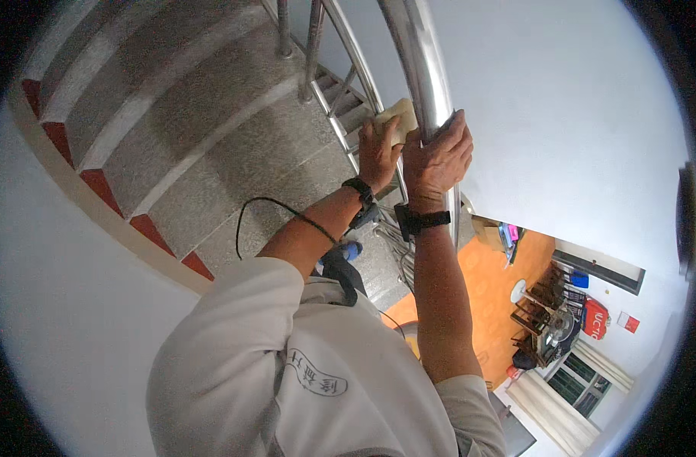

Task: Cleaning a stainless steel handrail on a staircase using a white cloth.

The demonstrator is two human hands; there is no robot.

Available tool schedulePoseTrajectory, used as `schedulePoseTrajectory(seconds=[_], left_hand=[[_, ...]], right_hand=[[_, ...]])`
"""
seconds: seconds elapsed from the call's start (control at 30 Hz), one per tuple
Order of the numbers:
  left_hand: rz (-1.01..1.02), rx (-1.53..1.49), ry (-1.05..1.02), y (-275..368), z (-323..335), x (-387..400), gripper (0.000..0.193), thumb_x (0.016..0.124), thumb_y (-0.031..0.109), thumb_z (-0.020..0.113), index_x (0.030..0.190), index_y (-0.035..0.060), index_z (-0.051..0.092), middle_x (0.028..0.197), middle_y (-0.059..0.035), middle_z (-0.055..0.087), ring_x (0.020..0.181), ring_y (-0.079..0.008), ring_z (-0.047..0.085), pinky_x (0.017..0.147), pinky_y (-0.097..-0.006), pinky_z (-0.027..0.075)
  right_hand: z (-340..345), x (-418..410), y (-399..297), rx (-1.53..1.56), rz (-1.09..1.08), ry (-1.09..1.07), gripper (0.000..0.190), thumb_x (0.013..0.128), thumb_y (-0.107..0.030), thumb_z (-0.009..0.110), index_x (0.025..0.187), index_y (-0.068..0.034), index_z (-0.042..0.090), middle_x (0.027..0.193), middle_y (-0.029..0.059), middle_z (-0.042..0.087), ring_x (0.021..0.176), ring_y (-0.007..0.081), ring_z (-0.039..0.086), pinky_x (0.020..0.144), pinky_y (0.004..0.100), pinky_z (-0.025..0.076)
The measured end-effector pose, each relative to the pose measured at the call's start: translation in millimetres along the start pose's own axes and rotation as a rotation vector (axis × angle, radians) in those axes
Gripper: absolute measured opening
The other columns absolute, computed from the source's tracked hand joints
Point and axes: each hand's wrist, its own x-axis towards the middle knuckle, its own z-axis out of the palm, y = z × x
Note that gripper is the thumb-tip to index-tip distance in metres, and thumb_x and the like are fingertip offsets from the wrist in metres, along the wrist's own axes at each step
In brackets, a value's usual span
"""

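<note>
My left hand holds a pale yellow cloth or sponge against the thinner metal rail below the handrail. Around the thick, shiny metal handrail of a curved staircase, my right hand is closed, its fingers over the far side. The two hands are close together. Each wrist wears a black strap with a small device. A black cable loops beside my left forearm. The palm sides of both hands are hidden.
Curved stone steps with red end tiles rise at the left beside a white wall. Metal balusters stand along the stair edge. Down at the right are an orange floor, a cardboard box, dark wooden chairs and a curtained window.
</note>
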Motion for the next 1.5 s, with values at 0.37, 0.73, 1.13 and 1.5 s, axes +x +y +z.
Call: schedulePoseTrajectory(seconds=[0.37, 0.73, 1.13, 1.5], left_hand=[[0.067, 0.009, 0.039, -11, 11, 12, 0.061, 0.079, 0.007, 0.076, 0.134, 0.0098, 0.051, 0.122, -0.0241, 0.051, 0.116, -0.0453, 0.049, 0.101, -0.0574, 0.039], [0.127, 0.154, 0.044, -33, 16, 4, 0.054, 0.080, 0.016, 0.078, 0.128, 0.0126, 0.055, 0.123, -0.0231, 0.048, 0.114, -0.0459, 0.050, 0.093, -0.0570, 0.046], [0.225, 0.458, 0.133, -30, 71, -71, 0.068, 0.082, 0.023, 0.078, 0.140, 0.0077, 0.046, 0.139, -0.0306, 0.044, 0.127, -0.0522, 0.044, 0.104, -0.0619, 0.038], [-0.035, 0.127, -0.058, -15, 156, -224, 0.058, 0.085, 0.003, 0.070, 0.139, 0.0151, 0.054, 0.133, -0.0233, 0.046, 0.125, -0.0486, 0.047, 0.102, -0.0569, 0.048]], right_hand=[[-1, 1, 3, 0.014, -0.035, -0.015, 0.084, 0.077, -0.024, 0.076, 0.149, -0.004, 0.037, 0.131, 0.0197, 0.055, 0.117, 0.0401, 0.056, 0.098, 0.0524, 0.046], [-8, -2, 14, 0.133, -0.176, 0.032, 0.088, 0.074, -0.023, 0.079, 0.149, -0.005, 0.038, 0.127, 0.0184, 0.057, 0.112, 0.0408, 0.058, 0.094, 0.0515, 0.048], [-14, -94, 123, 0.193, -0.257, -0.121, 0.093, 0.080, -0.020, 0.083, 0.155, -0.005, 0.031, 0.122, 0.0209, 0.057, 0.106, 0.0407, 0.064, 0.082, 0.0470, 0.060], [-34, -148, 174, 0.316, -0.197, -0.233, 0.090, 0.080, -0.017, 0.078, 0.156, -0.007, 0.031, 0.132, 0.0209, 0.053, 0.115, 0.0419, 0.060, 0.095, 0.0500, 0.055]])
